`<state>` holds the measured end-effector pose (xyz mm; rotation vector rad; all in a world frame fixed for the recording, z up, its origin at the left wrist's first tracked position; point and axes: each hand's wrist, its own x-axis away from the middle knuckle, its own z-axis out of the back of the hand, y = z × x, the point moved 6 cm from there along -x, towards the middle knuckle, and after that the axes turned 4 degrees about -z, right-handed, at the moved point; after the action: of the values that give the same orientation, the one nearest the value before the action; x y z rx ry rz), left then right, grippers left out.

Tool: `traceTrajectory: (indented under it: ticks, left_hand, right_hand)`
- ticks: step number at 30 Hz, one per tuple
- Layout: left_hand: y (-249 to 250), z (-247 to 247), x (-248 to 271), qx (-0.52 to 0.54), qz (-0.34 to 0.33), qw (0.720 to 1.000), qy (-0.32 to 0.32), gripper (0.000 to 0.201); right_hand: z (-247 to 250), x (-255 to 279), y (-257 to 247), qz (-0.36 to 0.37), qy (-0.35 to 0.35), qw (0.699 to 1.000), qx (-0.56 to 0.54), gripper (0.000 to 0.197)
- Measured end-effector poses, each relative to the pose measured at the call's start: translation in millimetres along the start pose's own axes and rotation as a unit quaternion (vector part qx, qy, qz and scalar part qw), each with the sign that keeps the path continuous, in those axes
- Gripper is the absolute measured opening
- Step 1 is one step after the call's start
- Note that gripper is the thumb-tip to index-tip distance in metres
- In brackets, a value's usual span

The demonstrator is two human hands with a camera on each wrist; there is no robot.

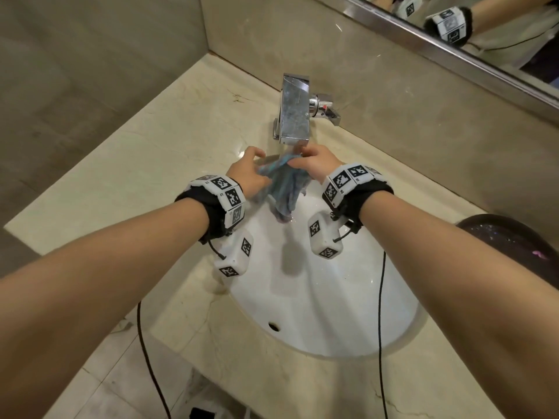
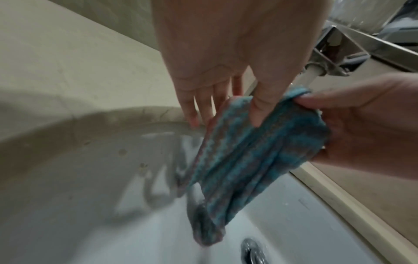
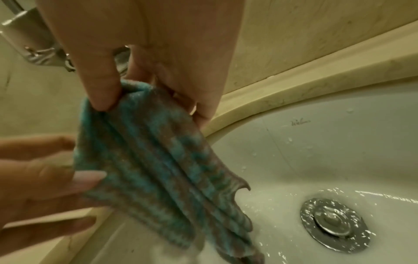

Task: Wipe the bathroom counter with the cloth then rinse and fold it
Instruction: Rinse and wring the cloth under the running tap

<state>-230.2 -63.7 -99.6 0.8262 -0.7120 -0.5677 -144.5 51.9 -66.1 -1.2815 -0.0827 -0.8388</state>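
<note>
A wet blue and grey cloth hangs bunched over the white sink, right under the chrome faucet, and water runs off its lower end. My right hand pinches the cloth's top edge between thumb and fingers. My left hand holds the cloth's left side, thumb on the front of the cloth and fingers behind it. The beige marble counter surrounds the sink.
The metal drain lies below the cloth, wet with running water. A mirror runs along the back wall at the right. A dark round object sits on the counter at the right. Thin black cables hang from both wrists.
</note>
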Motion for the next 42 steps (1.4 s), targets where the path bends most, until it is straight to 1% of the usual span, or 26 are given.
traceTrajectory:
  ticks: [1,2,3,5,6,7,8,10,12,13,15,17,19,22,24,26,28,29,31,32,33,35,37,38,40,42]
  left_hand:
    - [5.4,-2.2,0.3,0.006,-0.020,1.000,-0.014,0.051]
    - [11.9,-3.3,0.7,0.006,-0.045,0.999,-0.021,0.056]
    - [17.9,-3.1,0.0,-0.006,-0.065,0.998,-0.020,0.054]
    - [24.2,0.8,-2.5,-0.029,-0.076,0.997,0.006,0.032]
    - [24.6,3.8,-3.8,-0.021,-0.065,0.997,0.025,0.018]
    - [24.5,6.5,-4.6,0.001,-0.051,0.998,0.039,0.012]
    - [22.1,7.5,-6.6,0.033,-0.039,0.998,0.047,0.019]
    - [20.0,6.0,-8.9,0.086,-0.032,0.995,0.047,0.029]
    - [21.6,0.6,-7.2,0.109,-0.039,0.993,0.029,0.031]
    - [22.7,-2.8,-6.1,0.115,-0.044,0.992,0.022,0.032]
    - [22.5,-6.3,-4.5,0.123,-0.041,0.991,0.016,0.032]
    - [20.3,-4.8,-4.1,0.140,-0.034,0.989,0.017,0.031]
    - [15.7,-0.1,-5.4,0.145,-0.023,0.989,0.023,0.029]
    - [7.4,6.0,-6.9,0.133,-0.002,0.990,0.039,0.027]
    - [4.3,9.3,-5.3,0.107,0.008,0.992,0.062,0.027]
    - [3.9,11.3,-2.5,0.044,0.006,0.996,0.074,0.025]
    - [5.8,9.3,-0.1,-0.021,0.003,0.998,0.056,0.015]
    - [4.9,6.6,0.0,-0.044,0.005,0.998,0.036,0.024]
    - [6.1,-0.1,1.0,-0.074,-0.002,0.997,-0.016,0.051]
    - [10.0,-2.4,2.2,-0.082,-0.017,0.996,-0.032,0.057]
    - [14.9,-3.7,2.9,-0.083,-0.038,0.995,-0.037,0.058]
    - [25.0,-2.4,3.2,-0.083,-0.073,0.994,-0.017,0.044]
    - [30.3,2.2,1.9,-0.091,-0.080,0.992,0.022,0.026]
    - [31.4,4.0,1.0,-0.098,-0.078,0.991,0.038,0.020]
    - [33.2,5.5,-1.1,-0.097,-0.078,0.991,0.050,0.018]
    - [34.4,6.8,-2.2,-0.069,-0.077,0.993,0.053,0.018]
  right_hand:
    - [-0.2,0.0,-2.4,0.008,0.001,1.000,0.010,0.028]
    - [-0.4,-0.4,-4.2,0.013,0.002,1.000,0.018,0.029]
    - [-1.3,0.7,-6.9,0.014,0.004,1.000,0.025,0.029]
    - [-1.7,1.4,-8.4,0.016,0.000,1.000,0.023,0.031]
    - [-1.0,0.3,-7.1,0.014,-0.006,1.000,0.012,0.031]
    - [-0.1,-0.1,-6.3,0.009,-0.013,1.000,0.006,0.032]
    - [0.7,0.2,-5.1,0.004,-0.022,0.999,0.026,0.034]
    - [0.4,-0.6,-0.6,-0.005,-0.044,0.986,0.161,0.037]
    - [-2.5,-0.8,5.6,-0.008,-0.073,0.954,0.290,0.034]
    - [-3.0,-2.1,8.1,-0.011,-0.071,0.945,0.319,0.031]
    - [-1.4,-4.4,12.3,-0.025,-0.041,0.939,0.341,0.026]
    - [-0.4,-6.6,19.2,-0.046,-0.030,0.943,0.328,0.027]
    - [-0.1,-6.5,26.0,-0.069,-0.028,0.958,0.277,0.025]
    - [2.9,-5.1,27.7,-0.085,0.004,0.985,0.151,0.006]
    - [4.6,-4.4,22.1,-0.074,0.027,0.994,0.069,0.005]
    - [5.6,-4.4,13.8,-0.055,0.033,0.998,0.029,0.010]
    - [5.6,-1.2,4.6,-0.041,0.025,0.998,0.030,0.025]
    - [5.5,1.4,-0.1,-0.032,0.025,0.998,0.039,0.023]
    - [2.2,3.1,-6.3,-0.023,0.011,0.998,0.057,0.005]
    - [0.3,4.0,-9.4,-0.016,0.000,0.997,0.071,0.013]
    - [-2.6,5.4,-11.9,-0.013,-0.012,0.996,0.093,0.022]
    - [-4.2,7.5,-13.6,-0.014,-0.022,0.992,0.123,0.028]
    - [0.4,8.2,-15.1,0.006,-0.021,0.992,0.122,0.022]
    - [3.1,8.7,-15.6,0.013,-0.016,0.992,0.121,0.019]
    - [8.7,6.2,-13.2,0.017,0.001,0.990,0.140,0.014]
    - [8.9,2.3,-7.7,-0.002,0.000,0.982,0.189,0.009]
